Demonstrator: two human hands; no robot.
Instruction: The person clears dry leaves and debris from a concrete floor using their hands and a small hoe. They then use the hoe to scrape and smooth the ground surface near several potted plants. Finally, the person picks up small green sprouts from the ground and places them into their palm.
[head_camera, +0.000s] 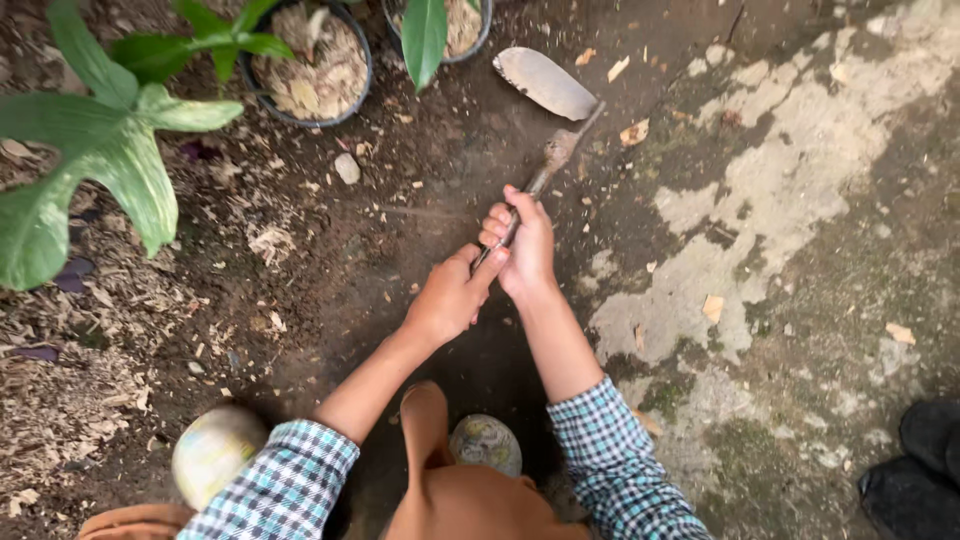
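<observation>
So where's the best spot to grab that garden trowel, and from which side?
Grip the trowel by its thin handle shaft, coming from the near end. Both the left hand and right hand already wrap it there; the broad blade points away, over the soil.

I see no packages, labels, signs or screens here.
</observation>
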